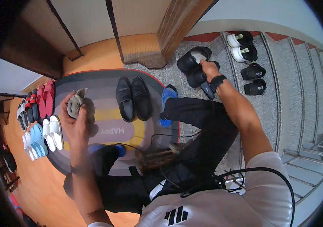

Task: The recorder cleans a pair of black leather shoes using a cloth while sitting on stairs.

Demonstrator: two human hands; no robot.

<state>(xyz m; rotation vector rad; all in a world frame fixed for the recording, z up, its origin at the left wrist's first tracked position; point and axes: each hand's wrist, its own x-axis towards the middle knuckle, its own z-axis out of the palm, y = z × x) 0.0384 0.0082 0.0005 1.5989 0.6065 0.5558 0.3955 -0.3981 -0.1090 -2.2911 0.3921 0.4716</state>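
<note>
My left hand (pixel 75 117) holds a crumpled grey cloth (pixel 75 105) above the left part of a grey oval mat. My right hand (pixel 210 69) reaches over to the stair landing and touches the nearer of two black shoes (pixel 190 63) there; whether its fingers grip the shoe cannot be told. The other black shoe (pixel 196 77) lies just beneath that hand, partly hidden by it. A dark object (pixel 207 90) is by my right wrist. Between my hands, a pair of black leather loafers (pixel 133 99) stands on the mat (pixel 102 76).
Slippers and clogs, including white slides (pixel 55 132), light blue clogs (pixel 38 139) and red flip-flops (pixel 48 95), line the left. Black-and-white shoes (pixel 242 54) and black shoes (pixel 253 71) stand on the stairs (pixel 283 85). A wooden stool (pixel 155 159) and thin cables are near my legs.
</note>
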